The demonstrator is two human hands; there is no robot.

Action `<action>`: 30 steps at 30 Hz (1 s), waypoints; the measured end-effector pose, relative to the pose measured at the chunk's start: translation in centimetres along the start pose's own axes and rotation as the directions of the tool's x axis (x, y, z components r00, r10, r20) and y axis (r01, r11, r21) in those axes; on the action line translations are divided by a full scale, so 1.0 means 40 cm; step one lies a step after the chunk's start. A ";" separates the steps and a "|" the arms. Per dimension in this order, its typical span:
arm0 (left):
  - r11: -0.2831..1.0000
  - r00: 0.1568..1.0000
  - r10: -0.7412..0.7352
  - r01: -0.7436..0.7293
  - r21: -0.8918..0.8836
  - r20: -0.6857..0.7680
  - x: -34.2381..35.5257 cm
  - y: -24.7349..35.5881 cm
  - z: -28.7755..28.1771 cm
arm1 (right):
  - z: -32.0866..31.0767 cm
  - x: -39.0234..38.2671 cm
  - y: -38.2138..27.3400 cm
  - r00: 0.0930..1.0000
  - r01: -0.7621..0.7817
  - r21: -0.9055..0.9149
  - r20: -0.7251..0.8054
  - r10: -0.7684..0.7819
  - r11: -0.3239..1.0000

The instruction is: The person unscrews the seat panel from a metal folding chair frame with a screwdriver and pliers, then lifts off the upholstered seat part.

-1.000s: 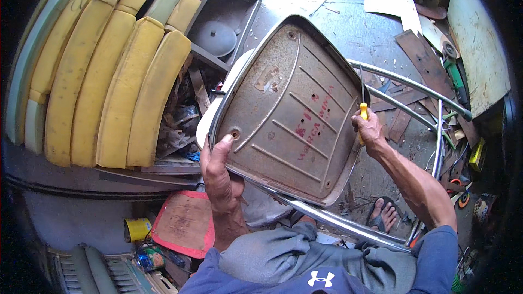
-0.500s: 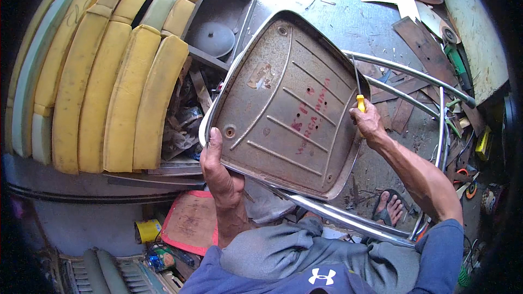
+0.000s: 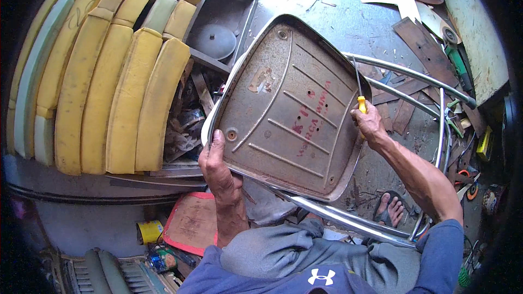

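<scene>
A rusty metal seat pan with raised ribs and red markings is tilted in front of me. A pale edge shows along its left rim. My left hand grips the pan's lower left corner, thumb over the rim. In my right hand is a screwdriver with a yellow handle. Its thin shaft points up along the inner side of the pan's right rim. The tip sits close to that rim; whether it touches cannot be made out. Beneath the pan runs a chrome tube frame.
Curved yellow foam pads stand stacked at left, beside a grey open box. A red-edged panel and a yellow can lie at lower left. Wood scraps and a green angle grinder lie at right.
Hardly anything differs: the seat pan and both hands sit slightly lower in view. Both grips are kept. At the top edge, another person's foot has shifted slightly.
</scene>
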State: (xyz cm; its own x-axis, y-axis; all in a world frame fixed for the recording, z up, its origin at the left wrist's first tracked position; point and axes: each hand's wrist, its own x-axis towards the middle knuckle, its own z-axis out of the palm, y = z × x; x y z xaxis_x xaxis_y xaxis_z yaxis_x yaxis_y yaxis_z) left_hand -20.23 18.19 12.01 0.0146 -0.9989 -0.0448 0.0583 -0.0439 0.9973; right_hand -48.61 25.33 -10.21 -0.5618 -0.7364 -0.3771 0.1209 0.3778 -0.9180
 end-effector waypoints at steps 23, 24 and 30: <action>0.960 0.959 0.012 0.068 -0.272 0.282 0.034 -0.181 -0.145 | -0.012 0.001 0.030 0.999 0.030 0.105 0.029 -0.033 0.994; 0.940 0.943 0.006 0.108 -0.325 0.332 0.038 -0.192 -0.143 | -0.021 -0.003 0.026 0.999 0.022 0.103 0.021 -0.024 0.994; 0.777 0.861 0.005 0.317 -0.544 0.509 0.030 -0.198 -0.157 | -0.029 -0.014 0.034 1.000 0.005 0.138 -0.005 -0.005 0.990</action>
State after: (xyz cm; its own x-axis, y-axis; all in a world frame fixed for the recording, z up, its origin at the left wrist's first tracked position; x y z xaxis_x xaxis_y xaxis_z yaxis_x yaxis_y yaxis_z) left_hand -14.39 17.43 3.69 -0.4951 -0.8688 -0.0041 0.5927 -0.3412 0.7296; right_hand -49.06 26.91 -11.11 -0.5664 -0.7353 -0.3722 0.2294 0.2932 -0.9281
